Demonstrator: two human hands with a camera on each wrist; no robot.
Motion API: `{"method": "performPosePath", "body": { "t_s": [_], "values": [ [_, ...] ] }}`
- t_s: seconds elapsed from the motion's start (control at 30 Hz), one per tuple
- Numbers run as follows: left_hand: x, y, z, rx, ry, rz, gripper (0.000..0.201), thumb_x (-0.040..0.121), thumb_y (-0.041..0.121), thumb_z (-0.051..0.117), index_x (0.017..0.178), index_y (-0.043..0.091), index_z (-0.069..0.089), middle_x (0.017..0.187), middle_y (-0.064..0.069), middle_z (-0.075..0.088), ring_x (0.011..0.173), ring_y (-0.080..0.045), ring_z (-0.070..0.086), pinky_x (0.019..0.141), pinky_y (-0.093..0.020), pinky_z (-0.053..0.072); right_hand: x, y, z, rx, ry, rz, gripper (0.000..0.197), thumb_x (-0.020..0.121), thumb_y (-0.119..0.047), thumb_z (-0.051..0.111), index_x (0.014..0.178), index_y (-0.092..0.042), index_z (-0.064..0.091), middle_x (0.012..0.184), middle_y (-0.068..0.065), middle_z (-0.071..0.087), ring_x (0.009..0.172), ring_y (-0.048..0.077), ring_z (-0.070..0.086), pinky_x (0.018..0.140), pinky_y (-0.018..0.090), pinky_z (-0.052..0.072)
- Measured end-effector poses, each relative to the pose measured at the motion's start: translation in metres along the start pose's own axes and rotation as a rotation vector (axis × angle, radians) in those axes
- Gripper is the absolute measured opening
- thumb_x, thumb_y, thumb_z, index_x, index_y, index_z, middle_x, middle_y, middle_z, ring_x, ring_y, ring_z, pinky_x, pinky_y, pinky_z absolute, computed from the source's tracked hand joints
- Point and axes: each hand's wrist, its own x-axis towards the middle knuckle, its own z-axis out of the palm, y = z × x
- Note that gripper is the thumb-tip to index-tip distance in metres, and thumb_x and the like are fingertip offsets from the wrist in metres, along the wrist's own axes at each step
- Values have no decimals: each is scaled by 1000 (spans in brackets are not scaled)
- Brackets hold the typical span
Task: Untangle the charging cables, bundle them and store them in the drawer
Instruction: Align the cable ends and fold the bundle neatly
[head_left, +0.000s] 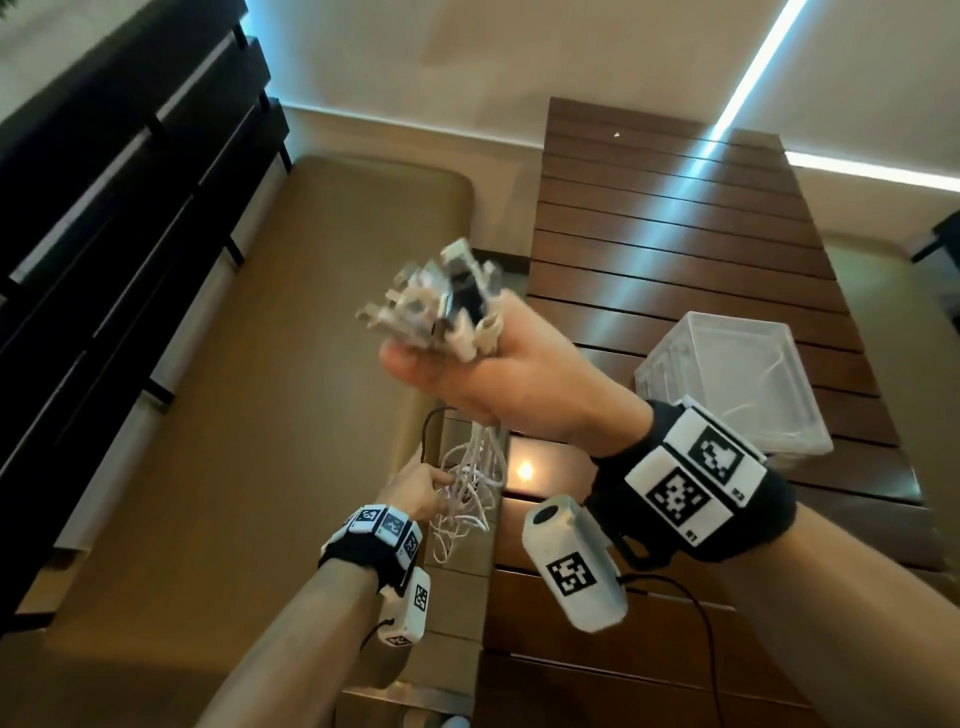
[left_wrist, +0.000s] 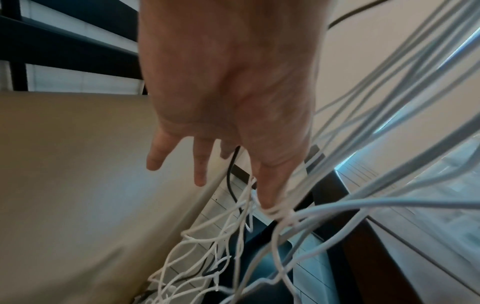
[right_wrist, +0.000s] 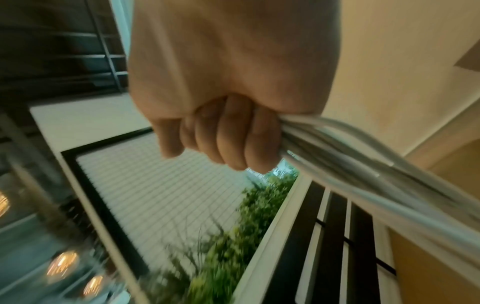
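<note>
My right hand is raised in a fist that grips a thick bunch of white charging cables. Their plugs and adapters stick up out of the fist, blurred. The right wrist view shows the curled fingers with the cables streaming out to the right. Below, the strands hang down in a loose tangle. My left hand reaches into that tangle with straight, spread fingers. One fingertip is threaded among the strands. A thin black cable loops beside them.
A dark slatted wooden table runs along the right, with a clear plastic box on it. A tan padded bench lies to the left, and black horizontal slats line the far left.
</note>
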Motion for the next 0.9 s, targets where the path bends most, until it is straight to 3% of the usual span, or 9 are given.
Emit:
{"method": "performPosePath", "body": {
  "t_s": [0.1,0.2,0.3,0.37,0.5,0.57,0.7,0.8,0.9],
  "values": [
    [2,0,-3,60,-58,-2,119,59,44,91,153,51,18,166,-12,4,143,-36,36,112,-55,37,3,1,-5,136,179,-34,35,99,-17,52,66,-29,52,45,-15,41,35,0,34,38,14,29],
    [3,-18,-1,59,-96,-6,145,59,52,90,148,49,-24,164,-11,-22,152,-38,8,118,-60,23,2,-2,-8,109,98,-40,31,99,-17,50,68,-23,49,49,-13,39,36,2,33,39,15,29],
    [0,-32,-2,-96,-106,3,138,64,60,83,152,44,-22,167,-9,-10,153,-37,5,118,-61,17,-2,-8,-21,145,221,-42,33,102,-18,49,69,-25,49,48,-14,37,36,5,28,39,18,27],
    [2,-37,-4,-175,-74,-49,127,72,57,80,156,39,-14,166,-11,9,150,-38,20,116,-57,25,-4,-8,-18,5,240,-44,32,101,-19,54,70,-27,55,48,-15,41,38,2,33,42,16,29],
    [13,-48,5,-207,171,-118,50,96,34,60,141,14,53,127,-16,63,107,-32,64,95,-44,54,-7,-8,-3,-87,135,-24,35,99,-16,57,67,-29,52,48,-21,45,42,1,44,46,9,33],
    [12,-44,11,-145,223,-122,40,97,27,61,136,25,59,118,-12,66,90,-22,66,84,-36,58,-6,-10,-7,-83,142,-10,37,100,-15,56,66,-28,50,49,-20,45,42,1,44,46,8,33],
    [6,-36,17,-161,88,-138,87,86,23,76,154,42,25,125,-6,61,104,-20,65,87,-38,56,-9,-12,-10,-120,168,1,38,99,-18,58,63,-27,48,48,-18,41,41,3,40,46,9,31],
    [1,-30,16,-64,18,-162,136,66,19,91,153,48,-8,157,-19,27,136,-40,44,106,-55,44,-8,-16,-11,-222,200,-3,38,99,-24,59,63,-20,48,51,-11,40,44,5,36,47,19,31],
    [-6,-25,13,-102,-74,-119,145,61,22,94,154,41,-15,165,-13,-1,148,-40,22,114,-58,31,-4,-16,-16,-329,235,-16,42,98,-31,60,64,-8,50,59,16,43,55,33,40,53,41,35]
  ]
}}
